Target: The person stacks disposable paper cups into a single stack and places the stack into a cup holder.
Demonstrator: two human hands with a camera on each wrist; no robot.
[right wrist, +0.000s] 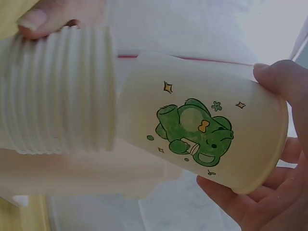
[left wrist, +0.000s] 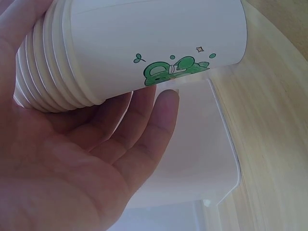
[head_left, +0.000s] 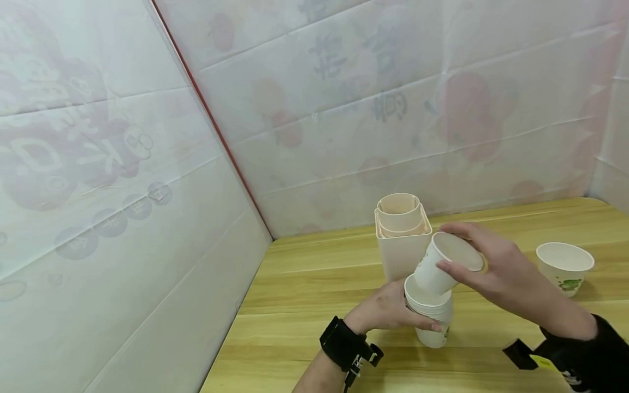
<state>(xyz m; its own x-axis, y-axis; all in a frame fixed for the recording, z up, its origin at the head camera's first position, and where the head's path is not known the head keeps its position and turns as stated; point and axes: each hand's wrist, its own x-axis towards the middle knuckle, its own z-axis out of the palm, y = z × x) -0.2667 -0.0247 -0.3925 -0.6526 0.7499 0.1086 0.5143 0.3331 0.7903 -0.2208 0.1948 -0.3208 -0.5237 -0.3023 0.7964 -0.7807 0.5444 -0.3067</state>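
My left hand (head_left: 383, 308) grips a nested stack of white paper cups (head_left: 432, 337), mouth upward, its thumb across the front. Several stacked rims show in both wrist views. Between the thumb and fingers of my right hand (head_left: 513, 275) is a single white paper cup (right wrist: 202, 125), printed with a green bear. That cup leans over the stack, its base at the top cup's mouth and its open end tilted up toward the right. How deep the base sits is hidden by the stack's rim.
Behind the hands stands a pale square cup holder (head_left: 400, 256) with a round tube (head_left: 399, 218) in its top. Another paper cup (head_left: 565, 265) stands upright at the right on the wooden table (head_left: 275, 305). Printed sheeting (head_left: 344, 136) walls the back and left.
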